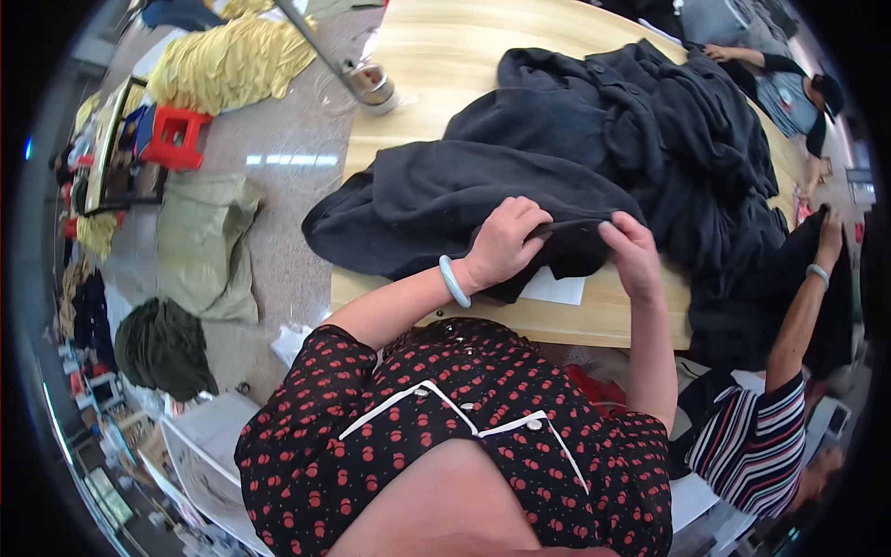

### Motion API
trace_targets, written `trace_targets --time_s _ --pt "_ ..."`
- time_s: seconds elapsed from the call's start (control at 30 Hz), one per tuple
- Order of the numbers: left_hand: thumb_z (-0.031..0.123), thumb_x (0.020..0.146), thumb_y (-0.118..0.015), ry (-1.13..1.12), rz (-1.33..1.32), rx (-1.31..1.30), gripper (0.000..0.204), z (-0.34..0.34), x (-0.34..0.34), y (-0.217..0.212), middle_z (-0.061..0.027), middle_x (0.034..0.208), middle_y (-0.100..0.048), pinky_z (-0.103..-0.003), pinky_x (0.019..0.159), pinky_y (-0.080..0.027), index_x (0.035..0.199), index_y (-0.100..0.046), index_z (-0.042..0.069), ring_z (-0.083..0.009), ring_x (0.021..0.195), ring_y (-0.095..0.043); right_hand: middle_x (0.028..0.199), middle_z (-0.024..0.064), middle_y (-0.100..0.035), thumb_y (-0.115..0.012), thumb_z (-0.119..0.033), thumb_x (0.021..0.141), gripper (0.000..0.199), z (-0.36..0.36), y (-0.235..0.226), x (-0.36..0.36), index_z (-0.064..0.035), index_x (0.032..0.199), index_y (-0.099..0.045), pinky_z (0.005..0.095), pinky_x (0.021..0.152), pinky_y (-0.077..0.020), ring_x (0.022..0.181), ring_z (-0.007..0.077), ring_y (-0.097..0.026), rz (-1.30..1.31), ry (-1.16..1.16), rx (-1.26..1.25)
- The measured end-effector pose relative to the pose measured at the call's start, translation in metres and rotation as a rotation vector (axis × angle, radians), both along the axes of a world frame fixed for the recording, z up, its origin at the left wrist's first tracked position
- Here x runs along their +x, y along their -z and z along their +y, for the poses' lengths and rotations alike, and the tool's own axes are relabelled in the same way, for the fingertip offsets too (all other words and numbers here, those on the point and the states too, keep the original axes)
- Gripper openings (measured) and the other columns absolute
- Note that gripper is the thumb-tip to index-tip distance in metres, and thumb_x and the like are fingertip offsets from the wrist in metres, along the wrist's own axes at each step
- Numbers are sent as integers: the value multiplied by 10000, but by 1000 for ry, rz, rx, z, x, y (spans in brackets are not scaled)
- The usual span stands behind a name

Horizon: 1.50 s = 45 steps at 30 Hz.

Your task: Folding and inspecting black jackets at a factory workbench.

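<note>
A dark, nearly black garment (445, 190) lies bunched over the near part of the wooden table. My left hand (506, 241), with a pale bangle at the wrist, pinches its edge from above. A short way to the right, my right hand (634, 249) grips the same edge between thumb and fingers. The stretch of cloth between the two hands is lifted and held taut. Below it a white sheet of paper (555, 289) shows in part on the table. Behind, more dark garments (603, 111) with buttons lie heaped and overlap this one.
The wooden table (436, 56) carries a metal cup-like holder (373, 85) and pole at its left edge. At right, a co-worker in stripes (756, 446) holds dark cloth; another person (789, 97) reaches in at the far right. Leftward are a red stool (176, 136) and yellow cloth (227, 65).
</note>
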<state>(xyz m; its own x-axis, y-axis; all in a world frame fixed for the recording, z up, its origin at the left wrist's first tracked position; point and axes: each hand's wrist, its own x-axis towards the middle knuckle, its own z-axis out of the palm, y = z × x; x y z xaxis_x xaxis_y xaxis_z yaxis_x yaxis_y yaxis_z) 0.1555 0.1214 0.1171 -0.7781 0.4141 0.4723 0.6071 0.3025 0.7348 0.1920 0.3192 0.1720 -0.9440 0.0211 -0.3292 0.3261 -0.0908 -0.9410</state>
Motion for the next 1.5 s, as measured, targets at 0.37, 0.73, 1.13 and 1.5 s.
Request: trace_targets --time_s 0.37,0.73,1.13,1.5 --pt "50 743 -595 104 -753 -102 393 -92 -21 25 -86 670 -564 -271 610 -428 1098 -428 21 -134 642 -538 876 16 -595 -526 -62 810 130 36 -5 12 -9 921 -567 210 766 -408 808 84 -538 128 26 -172" --pt "24 608 -582 141 -22 -498 171 -106 -47 -59 -105 811 -521 -329 666 -419 770 -528 14 -276 758 -503 854 34 -565 -512 -20 776 98 39 -49 18 0 858 -562 250 768 -425 808 125 -545 289 165 -139" --pt "104 723 -608 197 -1002 -278 196 -125 -56 60 -29 746 -565 -234 667 -420 856 -564 -33 -83 724 -497 677 -72 -515 -612 -171 796 157 49 100 -46 -16 802 -597 181 601 -351 643 31 -436 -57 176 356" --pt "121 751 -610 273 -954 -418 211 -134 -53 74 -38 725 -566 -246 643 -429 879 -563 -41 -82 700 -500 1012 125 -554 -620 -78 686 355 -56 120 -41 -31 1028 -538 371 896 -365 982 266 -499 613 -410 933"
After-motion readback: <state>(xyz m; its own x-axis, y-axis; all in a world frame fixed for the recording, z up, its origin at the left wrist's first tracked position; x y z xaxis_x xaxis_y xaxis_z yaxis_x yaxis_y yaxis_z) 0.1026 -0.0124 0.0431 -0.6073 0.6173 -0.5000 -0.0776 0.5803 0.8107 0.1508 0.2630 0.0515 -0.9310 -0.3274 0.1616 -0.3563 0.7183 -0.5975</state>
